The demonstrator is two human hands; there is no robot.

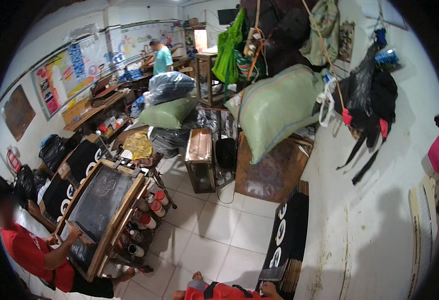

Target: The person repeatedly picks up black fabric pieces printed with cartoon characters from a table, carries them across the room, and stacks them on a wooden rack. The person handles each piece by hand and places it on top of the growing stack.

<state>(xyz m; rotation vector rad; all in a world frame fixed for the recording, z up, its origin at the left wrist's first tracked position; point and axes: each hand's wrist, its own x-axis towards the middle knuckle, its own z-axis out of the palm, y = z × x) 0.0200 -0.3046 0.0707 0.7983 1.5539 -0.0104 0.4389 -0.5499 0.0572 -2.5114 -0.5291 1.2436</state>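
Note:
At the bottom edge my right hand (268, 288) is at the near end of a black printed panel (285, 235), its fingers closed on the edge. White ring shapes with dark and yellow centres run along the panel's left side. The panel lies on top of a stack of brown boards (295, 267) beside the right wall. My red shirt (224, 292) and a bare foot (197, 276) show just left of this hand. My left hand is outside the picture.
At left, a person in red (32, 252) grips a wooden squeegee (81, 232) over a framed printing screen (102, 200). Lidded jars (149, 220) line a shelf below. Ahead stand a wooden stand (199, 155), a tilted brown board (267, 175) and full sacks (279, 107). Another person (162, 59) works far back.

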